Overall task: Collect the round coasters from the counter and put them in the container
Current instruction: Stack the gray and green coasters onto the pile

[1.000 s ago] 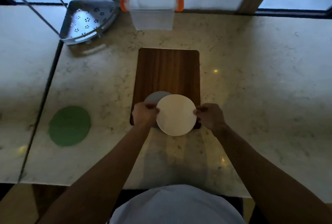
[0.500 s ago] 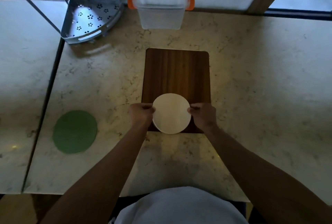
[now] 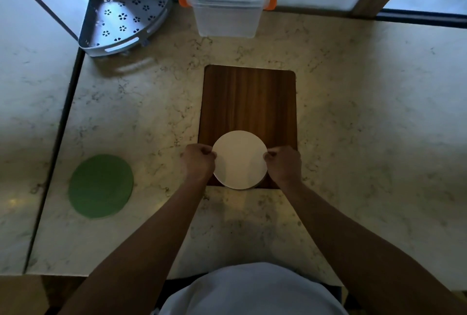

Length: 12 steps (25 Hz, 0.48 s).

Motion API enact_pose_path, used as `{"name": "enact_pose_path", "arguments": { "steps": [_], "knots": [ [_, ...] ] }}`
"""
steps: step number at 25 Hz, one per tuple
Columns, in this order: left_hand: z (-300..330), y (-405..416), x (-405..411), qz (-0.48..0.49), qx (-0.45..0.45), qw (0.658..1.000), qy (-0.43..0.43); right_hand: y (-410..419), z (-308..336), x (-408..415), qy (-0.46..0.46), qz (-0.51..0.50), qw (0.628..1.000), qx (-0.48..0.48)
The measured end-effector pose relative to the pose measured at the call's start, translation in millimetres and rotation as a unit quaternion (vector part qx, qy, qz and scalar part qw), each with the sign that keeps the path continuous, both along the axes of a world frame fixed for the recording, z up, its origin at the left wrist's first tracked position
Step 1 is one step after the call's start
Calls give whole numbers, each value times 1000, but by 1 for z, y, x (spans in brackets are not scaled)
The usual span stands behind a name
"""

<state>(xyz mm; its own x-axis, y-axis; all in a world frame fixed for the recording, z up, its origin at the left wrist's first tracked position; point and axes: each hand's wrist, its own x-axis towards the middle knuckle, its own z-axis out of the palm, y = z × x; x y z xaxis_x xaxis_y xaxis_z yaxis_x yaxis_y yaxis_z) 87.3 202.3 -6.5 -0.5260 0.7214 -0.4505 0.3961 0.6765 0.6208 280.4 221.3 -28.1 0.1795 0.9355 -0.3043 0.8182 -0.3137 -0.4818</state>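
A round cream coaster lies over the near end of the brown wooden board. My left hand pinches its left edge and my right hand pinches its right edge. A grey coaster seen earlier is hidden under the cream one. A green round coaster lies flat on the counter far to the left. The clear plastic container with orange clips stands at the back of the counter, beyond the board.
A grey perforated corner shelf sits at the back left beside the container. A dark seam splits the marble counter on the left. Windows run along the back edge.
The cream coaster has slid left over the grey coaster, which now is covered. Both hands stay on its edges.
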Motion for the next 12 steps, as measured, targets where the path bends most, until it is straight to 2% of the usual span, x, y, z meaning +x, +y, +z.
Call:
{"name": "enact_pose_path", "arguments": {
  "steps": [4, 8, 12],
  "knots": [
    [1, 0, 5, -28, -8, 999, 23, -1, 1, -4, -21, -5, 1000, 11],
    [2, 3, 8, -77, -52, 994, 60, -2, 4, -7, -44, -5, 999, 7],
    [1, 6, 8, -68, -59, 993, 82, -2, 6, -9, -52, -6, 999, -9]
  ]
}}
